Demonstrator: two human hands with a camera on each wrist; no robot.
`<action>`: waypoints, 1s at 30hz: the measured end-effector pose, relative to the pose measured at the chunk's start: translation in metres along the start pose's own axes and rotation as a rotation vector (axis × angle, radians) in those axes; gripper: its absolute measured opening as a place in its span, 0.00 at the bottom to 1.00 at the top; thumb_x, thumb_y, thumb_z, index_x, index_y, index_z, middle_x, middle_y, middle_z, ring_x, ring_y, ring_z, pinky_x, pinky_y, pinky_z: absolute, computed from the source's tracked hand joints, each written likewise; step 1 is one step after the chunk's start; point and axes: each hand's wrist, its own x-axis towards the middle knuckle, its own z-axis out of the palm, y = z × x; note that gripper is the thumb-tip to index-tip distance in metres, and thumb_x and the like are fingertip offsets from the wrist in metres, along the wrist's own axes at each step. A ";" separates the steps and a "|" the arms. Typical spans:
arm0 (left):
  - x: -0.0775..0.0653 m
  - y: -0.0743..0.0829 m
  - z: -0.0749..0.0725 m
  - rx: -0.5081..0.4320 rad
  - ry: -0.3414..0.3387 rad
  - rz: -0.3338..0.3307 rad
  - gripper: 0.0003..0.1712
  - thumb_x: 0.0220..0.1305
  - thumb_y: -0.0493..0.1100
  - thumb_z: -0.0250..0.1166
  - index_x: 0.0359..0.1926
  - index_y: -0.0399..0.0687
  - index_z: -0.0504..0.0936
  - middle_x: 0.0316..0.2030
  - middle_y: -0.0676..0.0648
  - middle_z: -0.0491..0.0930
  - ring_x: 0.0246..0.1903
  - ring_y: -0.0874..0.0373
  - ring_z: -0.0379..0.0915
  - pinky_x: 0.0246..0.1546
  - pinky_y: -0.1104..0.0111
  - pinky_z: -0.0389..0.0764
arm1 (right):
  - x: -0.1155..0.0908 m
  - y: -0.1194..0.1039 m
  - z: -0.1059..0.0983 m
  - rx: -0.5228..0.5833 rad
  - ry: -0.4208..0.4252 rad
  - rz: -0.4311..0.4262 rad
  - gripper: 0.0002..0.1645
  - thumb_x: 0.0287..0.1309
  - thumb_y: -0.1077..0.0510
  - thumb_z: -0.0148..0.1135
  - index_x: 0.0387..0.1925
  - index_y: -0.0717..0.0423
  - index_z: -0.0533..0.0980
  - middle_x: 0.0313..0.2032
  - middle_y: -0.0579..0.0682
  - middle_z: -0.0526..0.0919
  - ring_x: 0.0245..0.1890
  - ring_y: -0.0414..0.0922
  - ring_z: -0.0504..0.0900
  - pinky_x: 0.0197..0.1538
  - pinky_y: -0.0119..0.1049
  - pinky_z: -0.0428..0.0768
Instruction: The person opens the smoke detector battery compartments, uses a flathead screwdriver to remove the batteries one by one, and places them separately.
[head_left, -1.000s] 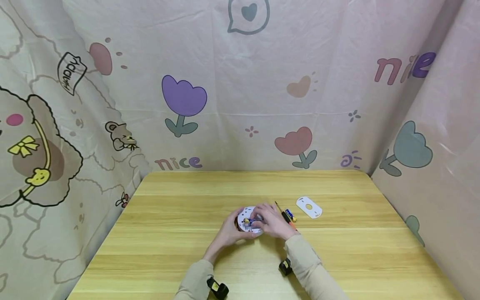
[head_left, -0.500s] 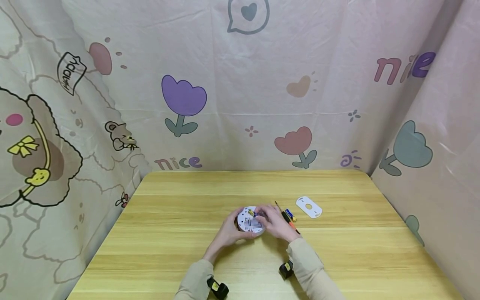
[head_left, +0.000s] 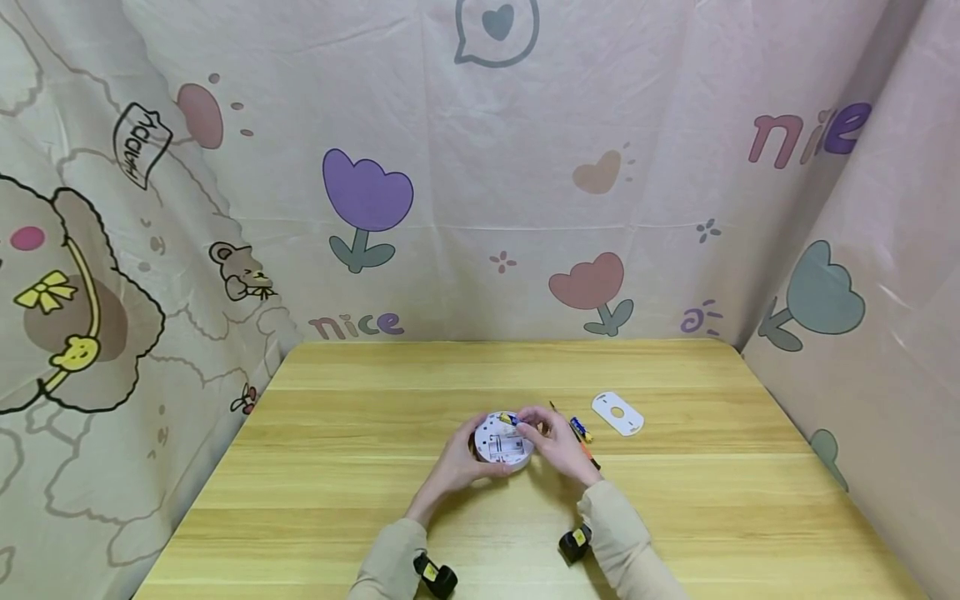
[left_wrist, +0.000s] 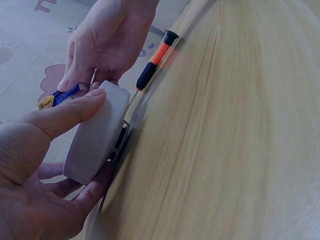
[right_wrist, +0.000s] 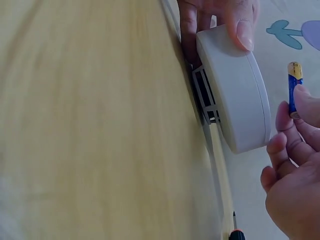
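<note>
My left hand [head_left: 454, 467] grips a round white smoke detector [head_left: 491, 446] by its rim, thumb on the near side and fingers round the far side. Its back, with an open battery compartment, faces up toward the head camera. In the right wrist view the detector's [right_wrist: 232, 95] black vented part points toward the table. Between thumb and fingertips, my right hand [head_left: 557, 447] pinches a blue and yellow battery [right_wrist: 295, 82], held apart from the detector's side. From the head, that battery [head_left: 508, 419] overlaps the detector's far edge.
Right of the right hand lie another blue and yellow battery [head_left: 580, 428] and an orange and black screwdriver [left_wrist: 157, 60]. Farther right, a white plate [head_left: 630, 425] with a round central hole lies on the wooden table [head_left: 360, 417]. A patterned cloth hangs behind.
My right hand has moved from over the battery compartment toward the detector's far right edge, carrying the battery, and the compartment shows more plainly. My left hand keeps its grip.
</note>
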 end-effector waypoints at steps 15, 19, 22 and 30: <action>0.000 0.000 0.000 -0.001 -0.005 -0.014 0.59 0.44 0.44 0.82 0.73 0.31 0.60 0.69 0.28 0.67 0.68 0.33 0.65 0.72 0.38 0.63 | -0.004 0.012 -0.002 0.354 0.186 0.071 0.18 0.58 0.65 0.69 0.49 0.70 0.81 0.39 0.49 0.89 0.37 0.34 0.84 0.44 0.25 0.84; -0.001 0.000 0.000 0.004 -0.004 -0.021 0.59 0.44 0.44 0.83 0.73 0.32 0.60 0.69 0.28 0.66 0.68 0.32 0.64 0.73 0.38 0.62 | -0.007 0.012 -0.005 0.454 0.236 0.121 0.20 0.55 0.67 0.71 0.49 0.73 0.80 0.36 0.43 0.89 0.36 0.36 0.85 0.44 0.27 0.86; -0.001 0.000 0.000 0.007 -0.001 -0.024 0.59 0.43 0.44 0.83 0.73 0.32 0.61 0.69 0.28 0.66 0.69 0.32 0.64 0.73 0.38 0.62 | -0.009 0.013 -0.009 0.528 0.258 0.158 0.22 0.54 0.68 0.70 0.51 0.74 0.78 0.37 0.44 0.90 0.35 0.38 0.87 0.46 0.30 0.87; 0.000 -0.001 0.000 0.000 0.002 -0.025 0.61 0.42 0.44 0.83 0.73 0.32 0.60 0.70 0.28 0.66 0.69 0.31 0.62 0.73 0.36 0.61 | -0.014 0.019 -0.019 0.760 0.290 0.186 0.24 0.58 0.73 0.63 0.57 0.79 0.73 0.37 0.46 0.89 0.37 0.39 0.88 0.51 0.30 0.87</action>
